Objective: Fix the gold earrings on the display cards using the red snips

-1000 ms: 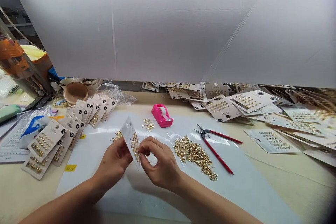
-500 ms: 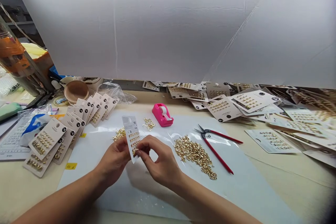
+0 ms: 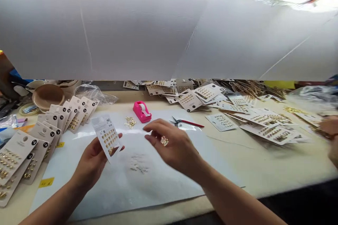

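My left hand [image 3: 91, 165] grips an earring card [image 3: 101, 126] by its lower edge, tilted, with a printed label at the top and rows of small gold pieces below. My right hand [image 3: 175, 146] is off the card, thumb and fingers apart with nothing visible between them. It hovers over a pile of small gold findings [image 3: 164, 141], mostly hidden behind it. Loose gold hoops [image 3: 130, 122] lie between the hands, farther back. On the white sheet [image 3: 111, 193] below, a blurred patch looks like a reflection or small bits; I cannot tell which.
A pink tape dispenser [image 3: 142, 112] stands behind the hoops. Red-handled pliers [image 3: 188, 123] lie past my right hand. Earring cards [image 3: 16, 147] fan out at left near a brown bowl [image 3: 48, 96]. More cards [image 3: 208, 93] are heaped at back right. Another person's hand [image 3: 330, 126] shows at the right edge.
My right hand has let go of the card and moved right, over the gold findings. The left hand keeps the card, now turned more face-on. The view has swung to the right.
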A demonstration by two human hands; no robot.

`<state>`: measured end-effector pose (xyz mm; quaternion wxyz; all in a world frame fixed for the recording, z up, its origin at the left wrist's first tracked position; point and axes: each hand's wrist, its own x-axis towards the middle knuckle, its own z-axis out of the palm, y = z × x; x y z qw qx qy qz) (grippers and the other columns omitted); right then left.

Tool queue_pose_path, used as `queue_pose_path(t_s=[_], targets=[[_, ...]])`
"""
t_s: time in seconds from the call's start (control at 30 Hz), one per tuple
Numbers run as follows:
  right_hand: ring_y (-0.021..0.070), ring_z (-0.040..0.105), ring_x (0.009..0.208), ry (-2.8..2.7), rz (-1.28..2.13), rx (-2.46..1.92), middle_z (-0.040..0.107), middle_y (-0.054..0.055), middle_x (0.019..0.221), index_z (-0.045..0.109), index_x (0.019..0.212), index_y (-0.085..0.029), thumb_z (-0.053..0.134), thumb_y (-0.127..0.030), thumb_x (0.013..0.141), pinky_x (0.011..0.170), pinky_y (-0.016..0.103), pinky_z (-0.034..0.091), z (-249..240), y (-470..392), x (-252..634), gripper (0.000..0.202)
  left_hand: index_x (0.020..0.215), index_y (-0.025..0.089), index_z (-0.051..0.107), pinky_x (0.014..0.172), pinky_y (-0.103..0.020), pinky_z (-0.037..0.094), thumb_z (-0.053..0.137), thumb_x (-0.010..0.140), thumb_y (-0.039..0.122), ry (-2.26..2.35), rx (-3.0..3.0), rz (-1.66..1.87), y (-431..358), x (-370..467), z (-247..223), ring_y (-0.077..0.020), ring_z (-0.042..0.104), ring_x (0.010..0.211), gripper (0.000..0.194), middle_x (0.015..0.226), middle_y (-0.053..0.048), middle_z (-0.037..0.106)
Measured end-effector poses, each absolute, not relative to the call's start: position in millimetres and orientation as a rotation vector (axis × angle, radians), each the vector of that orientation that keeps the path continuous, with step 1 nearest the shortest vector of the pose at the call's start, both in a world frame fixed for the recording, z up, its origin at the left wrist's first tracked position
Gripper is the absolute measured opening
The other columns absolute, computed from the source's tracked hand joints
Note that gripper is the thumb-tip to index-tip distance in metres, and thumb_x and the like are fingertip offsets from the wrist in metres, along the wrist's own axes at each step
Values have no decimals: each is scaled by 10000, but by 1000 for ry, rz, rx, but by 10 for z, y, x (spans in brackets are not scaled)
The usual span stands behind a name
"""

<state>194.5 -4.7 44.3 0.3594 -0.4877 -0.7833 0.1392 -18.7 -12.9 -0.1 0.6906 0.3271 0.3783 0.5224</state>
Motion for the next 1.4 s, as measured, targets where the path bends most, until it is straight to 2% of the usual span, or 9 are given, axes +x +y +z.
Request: queue_pose_path(t_s=[0.1, 0.2, 0.33, 0.6, 0.73, 0.87, 1.07, 1.23, 1.4], targets=[[178, 624, 720, -2036, 245, -1761, 655, 54, 909, 619, 927, -194, 502, -297, 843, 657, 322, 469, 347, 130, 2517, 177, 1052, 198, 662, 983, -487, 441, 750, 671, 237, 918, 784, 1201, -158, -198, 64, -311, 588, 1096, 393, 1156, -112, 661], [286, 581, 1006, -1990, 24, -2221, 613, 128, 1112, 593, 1053, -172, 472, -351, 838, 804, 399, 445, 35, 315, 3066, 305, 1007, 183, 689, 984, -467, 448, 754, 662, 209, 909, 870, 1237, -192, -220, 98, -311, 580, 1111, 352, 1178, -120, 649], [325, 503, 1135, -2165, 158, -2341, 547, 180, 1218, 535, 1160, -140, 524, -477, 782, 890, 411, 414, -295, 424, 3475, 507, 956, 189, 714, 967, -444, 471, 764, 649, 205, 880, 897, 1232, -221, -219, 122, -301, 587, 1103, 312, 1176, -108, 653], [322, 539, 1074, -2281, 173, -2350, 586, 164, 1163, 530, 1188, -167, 505, -553, 775, 846, 399, 418, -264, 451, 3550, 566, 965, 180, 708, 985, -505, 427, 784, 625, 268, 968, 833, 1137, -206, -165, 132, -316, 606, 1067, 360, 1155, -120, 662], [288, 596, 892, -2277, 125, -2378, 638, 139, 953, 599, 1055, -157, 512, -423, 791, 705, 345, 432, -174, 420, 3595, 385, 935, 195, 722, 1011, -469, 403, 794, 605, 292, 986, 838, 1103, -208, -149, 157, -305, 587, 1099, 351, 1118, -98, 684], [255, 591, 849, -2183, 26, -2359, 601, 150, 1027, 539, 1081, -131, 438, -218, 809, 674, 334, 428, -86, 158, 3555, 303, 923, 232, 732, 990, -452, 429, 801, 586, 317, 988, 805, 1087, -210, -139, 182, -298, 593, 1092, 354, 1072, -71, 706], [165, 571, 613, -2066, 504, -1948, 615, 24, 747, 497, 925, -209, 509, -327, 811, 563, 274, 453, -39, -353, 3052, 164, 910, 271, 741, 1017, -465, 398, 812, 559, 335, 1017, 793, 1036, -207, -145, 163, -305, 576, 1115, 364, 1076, -54, 706], [184, 605, 799, -2121, 486, -1630, 641, 65, 924, 504, 1023, -208, 485, -107, 774, 657, 289, 479, -219, -329, 2655, 269, 914, 277, 740, 1012, -438, 410, 802, 569, 341, 1017, 818, 1022, -217, -152, 125, -299, 569, 1127, 356, 1087, -51, 702], [217, 566, 846, -2265, 419, -1478, 628, 90, 877, 541, 933, -186, 501, -108, 815, 702, 339, 474, -325, -180, 2571, 147, 931, 222, 733, 1011, -421, 415, 750, 657, 255, 962, 837, 1017, -216, -174, 121, -293, 556, 1146, 276, 1147, -85, 669]])
